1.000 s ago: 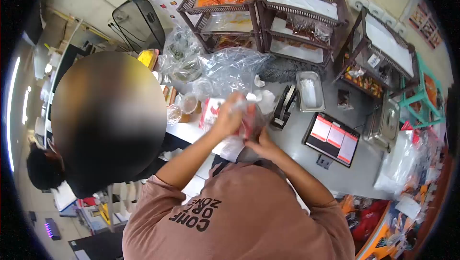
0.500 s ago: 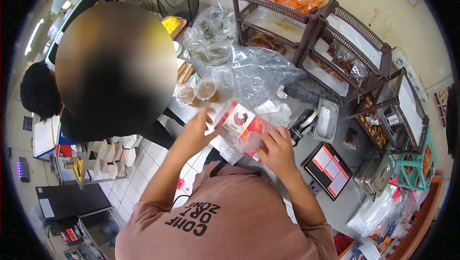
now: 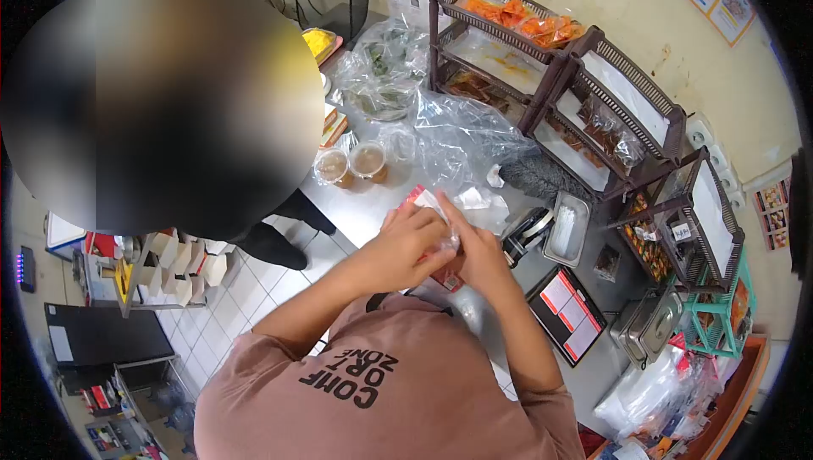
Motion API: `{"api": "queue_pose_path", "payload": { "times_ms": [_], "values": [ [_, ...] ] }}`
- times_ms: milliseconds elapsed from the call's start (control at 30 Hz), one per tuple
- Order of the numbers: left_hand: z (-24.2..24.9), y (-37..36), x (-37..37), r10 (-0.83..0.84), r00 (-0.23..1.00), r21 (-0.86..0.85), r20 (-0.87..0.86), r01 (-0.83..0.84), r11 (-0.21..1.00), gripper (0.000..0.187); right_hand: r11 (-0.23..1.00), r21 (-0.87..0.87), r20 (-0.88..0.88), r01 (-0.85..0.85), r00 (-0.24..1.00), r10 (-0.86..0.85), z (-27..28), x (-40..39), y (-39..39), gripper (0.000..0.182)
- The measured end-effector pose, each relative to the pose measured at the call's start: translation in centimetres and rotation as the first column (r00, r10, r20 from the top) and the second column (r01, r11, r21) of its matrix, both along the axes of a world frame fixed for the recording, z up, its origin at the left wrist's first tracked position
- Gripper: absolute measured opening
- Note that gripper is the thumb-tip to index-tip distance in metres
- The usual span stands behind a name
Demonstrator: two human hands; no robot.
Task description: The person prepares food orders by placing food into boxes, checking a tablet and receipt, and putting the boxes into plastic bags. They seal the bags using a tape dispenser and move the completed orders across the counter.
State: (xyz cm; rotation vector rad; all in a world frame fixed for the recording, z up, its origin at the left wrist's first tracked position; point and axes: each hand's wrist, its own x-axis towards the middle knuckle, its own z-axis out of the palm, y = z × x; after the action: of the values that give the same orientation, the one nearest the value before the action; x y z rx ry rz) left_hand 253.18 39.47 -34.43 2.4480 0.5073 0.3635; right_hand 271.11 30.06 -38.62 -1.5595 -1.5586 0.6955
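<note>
Both my hands meet around a red and white printed plastic pouch [image 3: 424, 199] over the front edge of the steel counter. My left hand [image 3: 415, 238] lies across its left side with the fingers bent over it. My right hand [image 3: 476, 248] grips the right side, its fingers pointing up along the pouch. Much of the pouch is hidden under the fingers; a red lower corner shows beneath them. Just beyond my hands stand two lidded clear cups of brown contents, one [image 3: 332, 167] left of the other [image 3: 368, 161]. Clear plastic bags [image 3: 461, 134] lie behind.
Brown stacked trays [image 3: 508, 28] with bagged food stand at the back right. On the right are a tablet [image 3: 567, 316], a metal tray [image 3: 567, 229], a tape dispenser [image 3: 527, 235] and lidded metal containers [image 3: 648, 324]. Another person [image 3: 169, 121], blurred, stands at the left.
My left hand has come in from the pouch's left side and now closes over it. The pouch is squeezed together and more covered. The blurred person appears farther left and larger.
</note>
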Motion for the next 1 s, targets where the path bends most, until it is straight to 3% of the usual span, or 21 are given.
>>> {"api": "queue_pose_path", "payload": {
  "times_ms": [100,133,167,233,267,300,333,400,467,533,600,667,700,733,800,900,933,1000],
  "values": [
    [0.6,1.9,-1.2,-0.095,0.991,0.08,0.098,0.087,0.993,0.029,0.991,0.127,0.018,0.033,0.999,-0.035,-3.4,-0.2,2.0,0.051],
    [-0.2,2.4,-1.7,0.009,0.995,0.004,0.097,-0.01,1.0,0.054,0.997,0.044,-0.019,0.059,0.998,-0.058,-1.5,-0.5,2.1,0.026],
    [-1.1,2.9,-2.2,0.114,0.989,-0.073,0.095,-0.107,0.992,0.082,0.993,0.007,-0.036,0.121,0.992,-0.121,-2.2,-1.1,2.5,0.026],
    [-6.5,2.0,-2.6,0.282,0.906,0.029,0.315,-0.306,0.952,0.115,0.964,-0.06,-0.059,0.258,0.964,-0.261,-4.2,-2.2,3.6,0.026],
    [-9.6,0.4,-2.9,0.138,0.99,0.059,0.024,-0.139,0.989,0.135,0.974,-0.019,0.082,0.226,0.971,-0.224,-3.8,-2.5,3.6,0.028],
    [-11.2,-2.4,-1.6,0.146,0.985,0.131,-0.087,-0.134,0.982,0.129,0.979,-0.057,0.116,0.196,0.975,-0.189,-3.2,-2.9,3.5,0.033],
    [-13.3,-2.8,0.8,0.308,0.947,0.198,-0.089,-0.286,0.937,0.121,0.981,-0.098,0.148,0.166,0.977,-0.151,-2.3,-3.7,3.6,0.038],
    [-14.8,-3.2,2.2,0.468,0.882,0.262,-0.049,-0.441,0.858,0.103,0.972,-0.196,0.181,0.128,0.979,-0.092,-0.5,-5.9,3.2,0.049],
    [-14.0,-2.7,3.3,0.494,0.869,0.221,0.039,-0.49,0.844,0.082,0.95,-0.295,0.206,0.103,0.978,-0.042,0.2,-6.8,2.4,0.059],
    [-12.6,-2.7,4.5,0.536,0.834,0.117,0.13,-0.55,0.827,0.06,0.987,-0.084,0.554,0.14,0.829,-0.071,-0.1,-6.2,1.2,0.049],
    [-10.5,-2.5,4.4,0.513,0.847,0.071,0.137,-0.525,0.848,0.042,0.989,0.127,0.807,0.069,0.573,-0.144,-0.3,-6.4,-0.1,0.04],
    [-11.4,-1.7,4.3,0.441,0.894,0.22,0.079,-0.447,0.867,0.044,0.995,0.088,0.389,0.051,0.918,-0.081,2.8,-4.6,-2.3,0.041],
    [-12.1,-1.2,4.6,0.406,0.912,0.293,0.052,-0.403,0.867,0.045,0.997,0.078,0.131,0.03,0.991,-0.04,4.4,-3.0,-3.4,0.042],
    [-12.9,-0.6,4.8,0.43,0.902,0.326,0.046,-0.42,0.847,0.044,0.994,0.103,0.072,-0.017,0.997,0.01,5.1,-1.6,-4.1,0.041],
    [-12.2,0.2,5.2,0.403,0.904,0.21,0.144,-0.426,0.88,0.045,0.991,0.135,-0.065,-0.023,0.997,0.032,5.6,0.3,-7.5,0.041],
    [-10.8,1.6,5.0,0.337,0.918,0.02,0.207,-0.349,0.937,0.046,0.974,0.006,-0.134,0.227,0.965,-0.224,3.0,2.0,-10.8,0.033],
    [-9.9,2.1,4.6,0.382,0.908,-0.057,0.172,-0.378,0.924,0.047,0.97,-0.051,-0.103,0.236,0.965,-0.24,2.7,2.7,-11.9,0.029],
    [-7.5,2.7,2.8,0.523,0.852,-0.223,0.009,-0.508,0.832,0.051,0.96,-0.019,-0.293,0.281,0.916,-0.274,1.6,3.6,-13.5,0.025]
  ]
}}
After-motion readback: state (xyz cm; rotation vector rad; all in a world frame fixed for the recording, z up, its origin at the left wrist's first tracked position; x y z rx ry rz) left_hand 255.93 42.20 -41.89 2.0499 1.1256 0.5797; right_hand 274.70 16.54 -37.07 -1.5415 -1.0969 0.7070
